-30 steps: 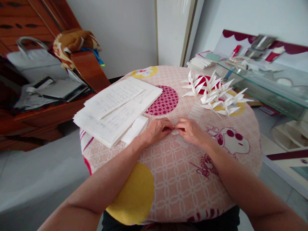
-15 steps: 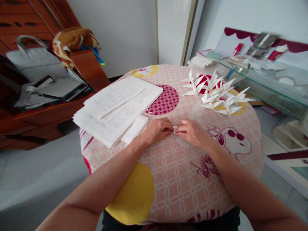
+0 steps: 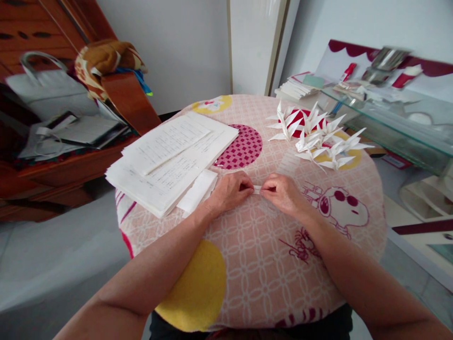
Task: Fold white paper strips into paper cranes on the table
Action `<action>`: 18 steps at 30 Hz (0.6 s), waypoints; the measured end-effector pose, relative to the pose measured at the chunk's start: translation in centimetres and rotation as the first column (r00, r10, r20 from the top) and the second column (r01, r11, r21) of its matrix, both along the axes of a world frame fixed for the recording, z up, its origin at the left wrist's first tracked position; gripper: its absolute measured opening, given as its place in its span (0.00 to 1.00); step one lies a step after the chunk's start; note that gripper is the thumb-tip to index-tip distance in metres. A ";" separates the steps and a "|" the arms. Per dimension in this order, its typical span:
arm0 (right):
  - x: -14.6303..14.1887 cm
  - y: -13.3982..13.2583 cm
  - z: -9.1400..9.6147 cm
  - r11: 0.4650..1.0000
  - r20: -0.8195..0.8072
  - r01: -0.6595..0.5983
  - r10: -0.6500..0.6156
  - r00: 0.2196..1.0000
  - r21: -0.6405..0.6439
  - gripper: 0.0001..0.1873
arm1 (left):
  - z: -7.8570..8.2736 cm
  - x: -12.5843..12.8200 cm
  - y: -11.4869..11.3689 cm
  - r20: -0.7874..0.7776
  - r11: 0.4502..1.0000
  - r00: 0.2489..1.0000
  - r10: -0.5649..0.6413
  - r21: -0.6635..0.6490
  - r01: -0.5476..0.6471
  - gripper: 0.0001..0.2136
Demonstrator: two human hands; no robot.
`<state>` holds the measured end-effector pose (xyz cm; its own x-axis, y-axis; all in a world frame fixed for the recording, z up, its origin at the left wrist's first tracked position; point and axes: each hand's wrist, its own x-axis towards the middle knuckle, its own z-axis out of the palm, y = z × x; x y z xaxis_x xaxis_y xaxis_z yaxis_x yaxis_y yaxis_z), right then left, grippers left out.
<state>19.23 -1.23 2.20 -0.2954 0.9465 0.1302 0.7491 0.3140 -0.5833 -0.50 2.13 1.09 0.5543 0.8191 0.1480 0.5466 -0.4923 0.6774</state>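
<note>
A small strip of folded white paper is pinched between my two hands above the round table's patterned cloth. My left hand grips its left end with thumb and fingers together. On the other end, my right hand has its fingers closed the same way. Most of the paper is hidden by the fingers. Just left of my left hand lie small white paper pieces, beside a stack of written sheets. Several folded white paper cranes stand at the table's far right.
A glass shelf with a metal container, a red-and-white cup and papers adjoins the table's right side. To the left, a wooden bench holds a pale handbag and a brown cloth.
My hands have drawn slightly apart, so a little more of the white paper shows between the fingertips. The rest of the scene only shifts a touch with the camera.
</note>
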 end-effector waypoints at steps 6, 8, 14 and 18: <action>-0.4 0.0 -0.3 0.998 0.042 0.055 -0.056 0.998 0.037 0.11 | 0.2 0.5 0.2 -0.048 0.996 0.996 0.081 -0.016 -0.082 0.06; -0.6 0.1 -0.4 0.996 0.071 0.079 -0.081 0.994 0.041 0.11 | 0.2 0.7 0.2 -0.062 0.993 0.992 0.111 -0.025 -0.113 0.06; -1.0 0.2 -0.3 0.992 0.094 0.124 -0.123 0.988 -0.005 0.12 | 0.5 1.1 0.3 -0.095 0.983 0.980 0.173 -0.041 -0.178 0.06; -0.8 0.1 0.0 0.991 0.035 0.116 -0.113 0.993 -0.063 0.10 | 0.5 0.9 0.4 -0.085 0.990 0.988 0.132 -0.038 -0.135 0.07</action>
